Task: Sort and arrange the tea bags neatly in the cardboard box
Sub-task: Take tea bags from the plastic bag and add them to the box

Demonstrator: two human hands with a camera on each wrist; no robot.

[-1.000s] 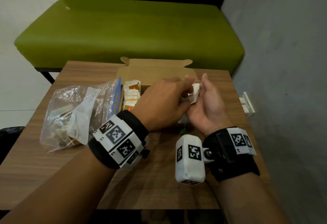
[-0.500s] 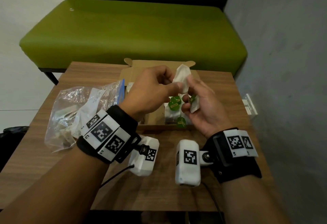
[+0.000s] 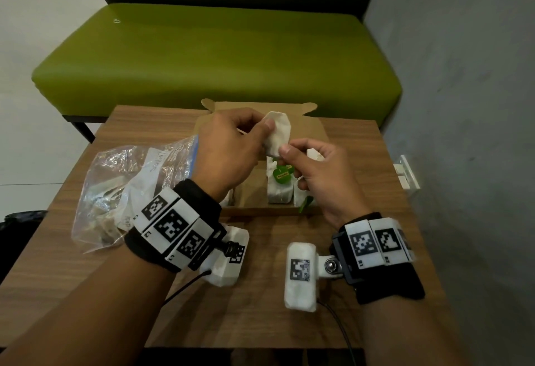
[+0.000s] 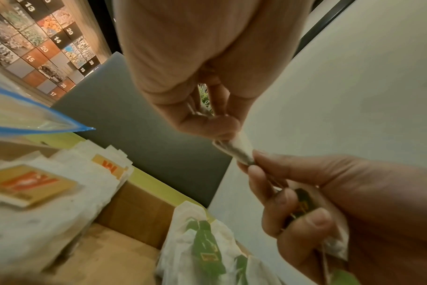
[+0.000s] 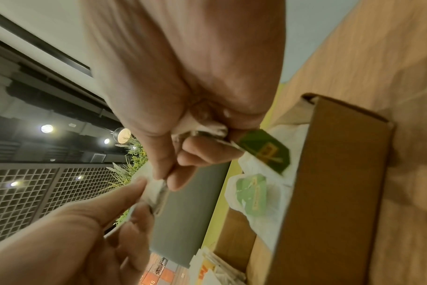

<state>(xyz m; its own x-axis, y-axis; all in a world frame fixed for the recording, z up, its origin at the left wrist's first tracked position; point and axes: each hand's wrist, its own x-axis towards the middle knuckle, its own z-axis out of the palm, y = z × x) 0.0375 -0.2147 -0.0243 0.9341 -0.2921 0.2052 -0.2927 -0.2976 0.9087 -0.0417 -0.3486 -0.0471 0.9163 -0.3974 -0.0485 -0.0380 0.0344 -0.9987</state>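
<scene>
The open cardboard box sits at the table's far middle. Orange-tagged tea bags fill its left side, and green-tagged tea bags stand at its right. Above the box, my left hand pinches the top of a white tea bag. My right hand pinches that bag's lower end. Its other fingers curl round more tea bags, and a green tag hangs from them.
A clear zip bag with a blue strip lies on the wooden table left of the box. A green bench stands behind the table. A grey wall runs close along the right.
My left hand has drawn one white tea bag up out of the bunch in my right hand. My right thumb and finger now pinch its lower end.
</scene>
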